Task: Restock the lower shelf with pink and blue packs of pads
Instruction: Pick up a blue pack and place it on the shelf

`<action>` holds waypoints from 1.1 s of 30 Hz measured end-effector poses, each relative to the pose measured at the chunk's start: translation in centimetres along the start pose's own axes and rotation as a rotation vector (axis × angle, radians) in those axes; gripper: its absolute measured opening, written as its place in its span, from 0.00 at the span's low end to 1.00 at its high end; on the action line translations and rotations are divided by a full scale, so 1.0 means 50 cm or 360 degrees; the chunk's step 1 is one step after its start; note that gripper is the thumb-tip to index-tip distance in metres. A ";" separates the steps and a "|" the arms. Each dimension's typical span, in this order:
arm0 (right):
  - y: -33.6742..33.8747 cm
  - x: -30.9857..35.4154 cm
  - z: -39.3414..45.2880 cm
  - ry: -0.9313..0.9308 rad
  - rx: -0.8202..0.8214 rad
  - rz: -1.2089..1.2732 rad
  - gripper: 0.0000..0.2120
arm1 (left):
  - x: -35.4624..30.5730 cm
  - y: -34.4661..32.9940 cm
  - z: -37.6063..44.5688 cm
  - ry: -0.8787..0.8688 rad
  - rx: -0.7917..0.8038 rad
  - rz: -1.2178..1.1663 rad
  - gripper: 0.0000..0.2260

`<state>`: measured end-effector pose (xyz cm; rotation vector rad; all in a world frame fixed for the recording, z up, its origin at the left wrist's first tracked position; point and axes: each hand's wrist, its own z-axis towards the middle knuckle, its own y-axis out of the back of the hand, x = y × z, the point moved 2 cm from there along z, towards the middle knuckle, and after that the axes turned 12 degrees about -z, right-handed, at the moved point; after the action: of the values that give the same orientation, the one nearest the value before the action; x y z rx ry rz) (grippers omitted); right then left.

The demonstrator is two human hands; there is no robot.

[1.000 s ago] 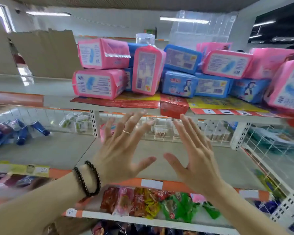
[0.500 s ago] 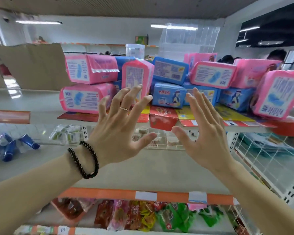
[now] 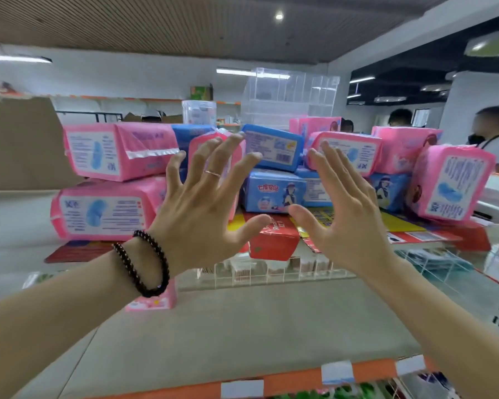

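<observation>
Several pink and blue packs of pads are piled on the top shelf. Two pink packs (image 3: 118, 151) are stacked at the left, blue packs (image 3: 272, 192) sit in the middle, and more pink packs (image 3: 452, 185) lean at the right. My left hand (image 3: 202, 203), wearing a ring and black bead bracelets, is raised with fingers spread in front of an upright pink pack (image 3: 238, 156). My right hand (image 3: 346, 208) is held up beside it, fingers straight, before the blue packs. Neither hand holds anything. The lower shelf (image 3: 242, 326) below is mostly bare, with one small pink pack (image 3: 156, 302) at its back.
A red and yellow flat carton (image 3: 274, 240) lies under the packs and overhangs the top shelf edge. Clear dividers (image 3: 265, 272) stand at the back of the lower shelf. A wire basket (image 3: 444, 263) sits at the right. People stand at the far right. An orange price rail (image 3: 300, 378) edges the shelf front.
Both hands have risen and moved forward toward the packs on the top shelf. The view has tilted upward and closer to the shelf.
</observation>
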<state>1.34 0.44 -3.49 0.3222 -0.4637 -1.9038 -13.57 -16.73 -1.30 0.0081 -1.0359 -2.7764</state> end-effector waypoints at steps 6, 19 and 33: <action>-0.033 -0.036 0.047 -0.0069 0.0267 0.0065 0.40 | 0.002 -0.054 0.029 -0.0060 0.0006 0.0033 0.37; -0.166 -0.113 0.131 -0.0450 0.1275 0.0654 0.29 | -0.005 -0.084 0.043 0.0120 0.0115 0.0294 0.36; -0.119 -0.106 0.131 -0.0333 0.0975 0.0646 0.28 | -0.011 -0.070 0.006 0.0087 0.0231 0.0382 0.33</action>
<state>-4.45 8.41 -0.40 0.3900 -1.1664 -1.3706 -13.64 -13.86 -3.39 -0.0195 -1.1403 -2.4698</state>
